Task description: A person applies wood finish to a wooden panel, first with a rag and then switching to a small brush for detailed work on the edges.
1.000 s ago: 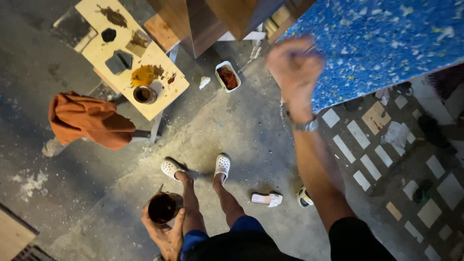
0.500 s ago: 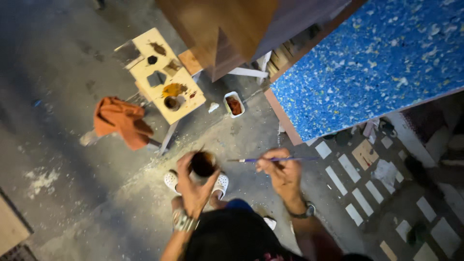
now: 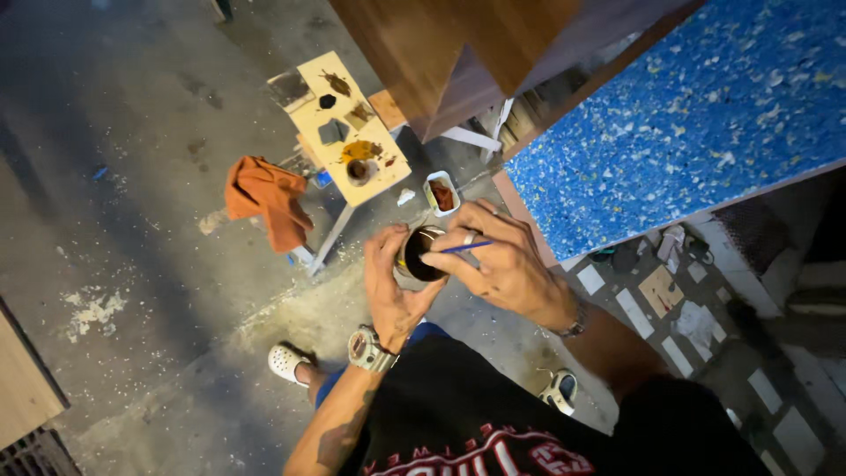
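Hands meet above a concrete floor: left hand [image 3: 394,286] clamped around a small paint cup [image 3: 418,256], right hand [image 3: 498,262] pinching a brush [image 3: 463,249] dipped inside, blue speckled panel [image 3: 696,115] untouched beside them.

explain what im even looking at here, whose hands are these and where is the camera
The camera sits on a person's head and looks straight down, so you see their own arms, black shirt and feet from above. There is no machine here, only two bare hands. The left hand, with a watch on its wrist, has its grip around a small round cup of dark liquid. The right hand holds a thin blue-handled brush with its tip at the cup's mouth. On the concrete floor below stands a small pale board table smeared with brown and yellow paint, an orange cloth beside it, and a little white tub of reddish-brown stuff. At the upper right is a blue speckled panel.
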